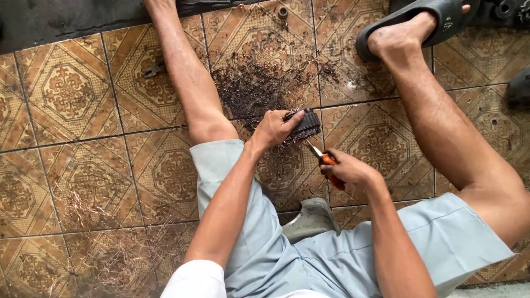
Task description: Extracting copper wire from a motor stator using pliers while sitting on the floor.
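My left hand (pixel 274 128) grips a dark, round, ribbed part (pixel 305 124) and holds it against the patterned floor tiles. My right hand (pixel 348 170) is closed around the orange handle of a screwdriver (pixel 330 164). Its metal tip points up and left and meets the lower edge of the ribbed part. Both forearms reach forward between my bent legs.
A patch of dark dirt and thin wire strands (pixel 259 85) lies on the tiles just beyond the part. More loose copper-coloured strands (pixel 99 243) lie at the lower left. My right foot wears a black sandal (pixel 419 22) at the top right. A low grey stool (pixel 310 219) sits under me.
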